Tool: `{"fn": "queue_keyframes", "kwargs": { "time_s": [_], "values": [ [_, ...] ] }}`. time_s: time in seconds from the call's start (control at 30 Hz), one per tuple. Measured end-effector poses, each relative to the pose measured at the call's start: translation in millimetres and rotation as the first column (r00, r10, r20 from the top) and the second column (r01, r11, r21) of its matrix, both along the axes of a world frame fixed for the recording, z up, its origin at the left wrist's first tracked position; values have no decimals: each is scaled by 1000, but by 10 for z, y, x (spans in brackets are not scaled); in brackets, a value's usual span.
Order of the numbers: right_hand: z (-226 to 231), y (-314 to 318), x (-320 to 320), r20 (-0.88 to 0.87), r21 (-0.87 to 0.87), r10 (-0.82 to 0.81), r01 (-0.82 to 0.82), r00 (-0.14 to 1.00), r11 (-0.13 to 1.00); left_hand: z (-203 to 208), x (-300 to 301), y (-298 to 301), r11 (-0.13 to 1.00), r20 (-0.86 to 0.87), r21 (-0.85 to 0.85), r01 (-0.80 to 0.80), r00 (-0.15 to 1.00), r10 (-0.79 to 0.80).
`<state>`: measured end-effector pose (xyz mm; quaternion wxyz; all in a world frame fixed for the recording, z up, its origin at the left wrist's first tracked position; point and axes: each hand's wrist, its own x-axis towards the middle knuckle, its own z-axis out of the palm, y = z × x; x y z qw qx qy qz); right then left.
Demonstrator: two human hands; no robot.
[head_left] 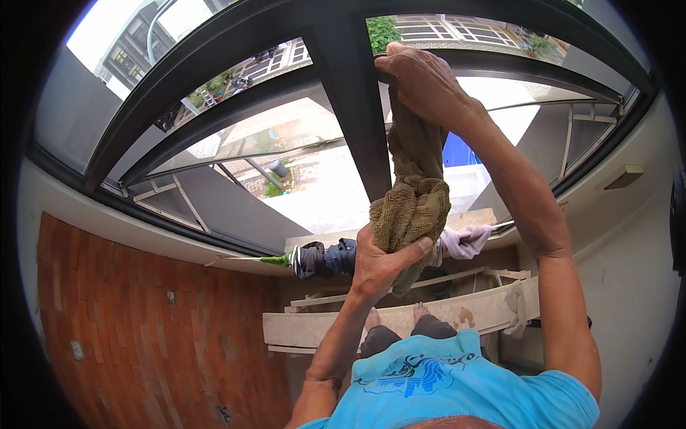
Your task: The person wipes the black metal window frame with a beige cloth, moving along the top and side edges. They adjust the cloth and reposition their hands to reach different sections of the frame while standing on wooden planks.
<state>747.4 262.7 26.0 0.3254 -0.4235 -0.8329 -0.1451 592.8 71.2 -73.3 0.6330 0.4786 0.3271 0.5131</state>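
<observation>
A long olive-brown terry towel (414, 204) hangs bunched and twisted between my two hands, in front of the dark window frame (351, 107). High up at the frame's crossing, my right hand (427, 82) is closed on the towel's upper end. Lower down, my left hand (386, 264) grips the bunched lower part, with its thumb across the cloth. Just behind that hand runs a thin line with dark clothes (325, 259) to the left and a pale lilac cloth (466, 242) to the right.
Open window panes on stay arms (189, 204) tilt outward, with a street beyond. My bare feet (420, 312) stand by a pale wooden plank (329, 327). A brick-pattern wall (143, 314) with sockets is at left, a pale wall (629, 286) at right.
</observation>
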Motion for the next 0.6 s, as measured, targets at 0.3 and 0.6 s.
{"fn": "queue_keyframes", "kwargs": {
  "time_s": [0.3,0.6],
  "values": [
    [31,-81,241,313,237,-175,102,933,966,80,-19,-35,1000,49,-2,-18,999,18],
    [4,-100,413,255,214,-282,231,925,949,41,84,32,1000,29,9,30,999,-30]
  ]
}}
